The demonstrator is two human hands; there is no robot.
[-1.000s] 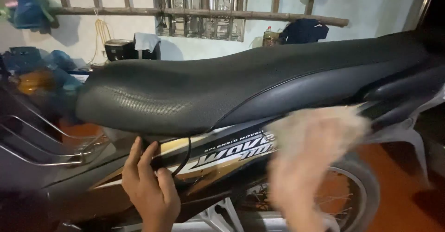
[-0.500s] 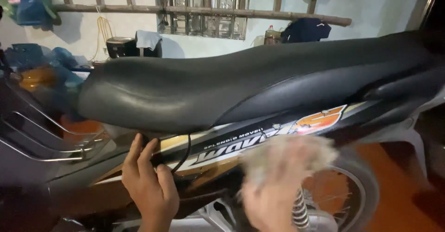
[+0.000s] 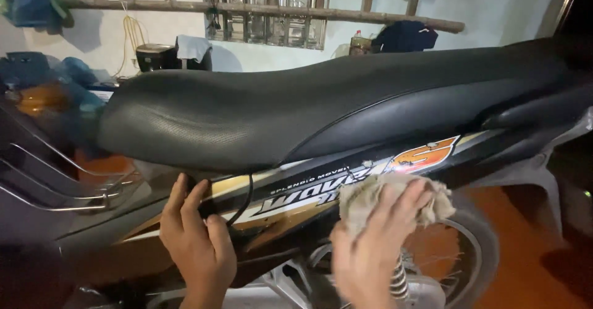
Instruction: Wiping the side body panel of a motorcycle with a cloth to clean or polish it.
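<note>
A motorbike with a long black seat (image 3: 296, 108) fills the view, its dark side panel (image 3: 296, 194) striped in gold and white. My left hand (image 3: 197, 241) lies flat on the panel below the seat's front, fingers spread. My right hand (image 3: 377, 241) presses a crumpled beige rag (image 3: 395, 198) against the panel under the orange decal (image 3: 426, 156), fingers over the cloth. The rear wheel (image 3: 457, 253) and a coil spring show behind that hand.
A chrome wire rack (image 3: 55, 179) sits at the left. Behind the bike are a white wall, a wooden ladder (image 3: 259, 6) lying sideways, glass blocks, a dark cloth bundle (image 3: 404, 36) and blue bags (image 3: 37, 6). The floor is orange-red (image 3: 525, 253).
My right hand with the rag has swept from the right part of the panel down and leftward, then back up to under the orange decal. My left hand has stayed put.
</note>
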